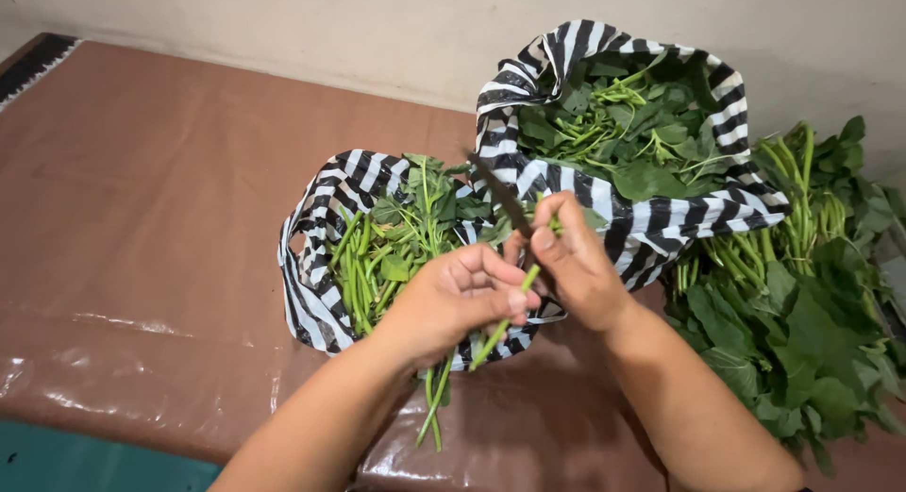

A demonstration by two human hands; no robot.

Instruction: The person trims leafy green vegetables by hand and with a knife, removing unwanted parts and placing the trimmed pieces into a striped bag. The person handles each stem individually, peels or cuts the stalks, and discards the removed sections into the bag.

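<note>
Nearest you, at the near edge of the brown plastic-covered surface (142,294), your two forearms meet over one green stem (500,327). Your left hand (453,299) has its grip closed around the stem's middle, fingers curled under and thumb on top, which holds the stem slanted so that its lower end hangs toward you. A couple more thin stems (432,407) trail below that hand; whether they are pinched in it or lie loose on the surface cannot be told. Your right hand (578,266) has its grip closed on the handle of one dark-bladed knife (500,195), the blade pointing up and away from you, with the thumb pressed against the stem's upper part just beside the blade, a hold that braces stem against edge.

Just beyond the hands sit two black-and-white striped plastic bags, mouths rolled open to receive material. The nearer bag (311,266), left of centre, holds mostly bare stems with some leaves. The farther bag (661,218), touching it and nearer the back wall, holds mostly leaves.

Along the right edge lies one loose heap of uncut leafy greens (802,313), stems pointing toward the wall, within reach of your right hand.
</note>
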